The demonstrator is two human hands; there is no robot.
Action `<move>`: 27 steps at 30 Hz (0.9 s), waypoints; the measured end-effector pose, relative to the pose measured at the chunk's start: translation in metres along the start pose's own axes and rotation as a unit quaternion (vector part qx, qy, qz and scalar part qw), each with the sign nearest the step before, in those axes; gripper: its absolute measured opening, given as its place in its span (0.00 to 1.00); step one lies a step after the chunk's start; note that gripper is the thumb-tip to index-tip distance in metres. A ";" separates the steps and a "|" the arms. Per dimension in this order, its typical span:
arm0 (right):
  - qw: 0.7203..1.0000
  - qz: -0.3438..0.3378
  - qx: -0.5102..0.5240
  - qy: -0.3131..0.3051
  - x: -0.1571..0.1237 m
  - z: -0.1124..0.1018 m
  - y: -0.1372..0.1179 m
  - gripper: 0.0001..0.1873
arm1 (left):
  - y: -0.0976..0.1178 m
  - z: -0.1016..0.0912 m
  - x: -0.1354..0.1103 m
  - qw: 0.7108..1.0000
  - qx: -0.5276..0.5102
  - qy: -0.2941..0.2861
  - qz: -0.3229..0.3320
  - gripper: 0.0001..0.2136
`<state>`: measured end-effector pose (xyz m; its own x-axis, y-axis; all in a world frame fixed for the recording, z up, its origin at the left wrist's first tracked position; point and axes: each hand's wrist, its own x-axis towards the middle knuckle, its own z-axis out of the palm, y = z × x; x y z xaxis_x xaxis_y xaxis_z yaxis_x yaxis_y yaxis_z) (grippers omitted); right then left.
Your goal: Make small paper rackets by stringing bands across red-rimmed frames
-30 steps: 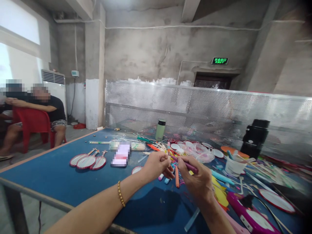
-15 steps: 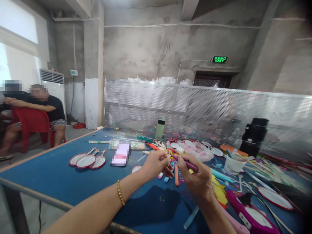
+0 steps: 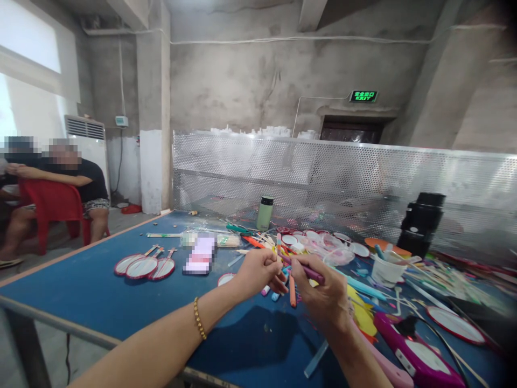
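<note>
My left hand [image 3: 260, 272] is closed around a thin little stick [image 3: 278, 241] with coloured bands, held upright between thumb and forefinger. In my right hand [image 3: 325, 291] is a purple marker pen [image 3: 310, 273], slanting with its front end toward the stick; whether its tip touches the stick is hard to make out. Below the hands lie an orange marker [image 3: 293, 292] and several other coloured pens, partly hidden. Left of them, three small round white fans [image 3: 142, 267] with red rims overlap on the blue table [image 3: 81, 291].
A blurred-out phone [image 3: 201, 256] lies beside packaged sticks. Farther back stand a green bottle [image 3: 265, 214] and a black object [image 3: 422, 226] by a perforated metal screen [image 3: 250, 167]. A white cup [image 3: 386, 272] and a magenta device [image 3: 420, 350] sit on the right. People sit at the far left.
My right hand and the purple marker have shifted slightly left, closer to the stick. My left hand holds almost the same place.
</note>
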<state>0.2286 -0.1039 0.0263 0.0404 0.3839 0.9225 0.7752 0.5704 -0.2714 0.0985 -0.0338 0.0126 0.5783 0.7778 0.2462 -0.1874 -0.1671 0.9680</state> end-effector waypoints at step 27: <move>1.000 0.006 0.001 -0.003 -0.001 0.001 0.004 0.08 | -0.004 -0.002 0.001 1.000 0.008 -0.004 0.005 0.09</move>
<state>0.2313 -0.1015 0.0237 0.0460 0.3952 0.9174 0.7729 0.5677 -0.2833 0.0982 -0.0312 0.0086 0.5823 0.7715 0.2564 -0.1807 -0.1848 0.9660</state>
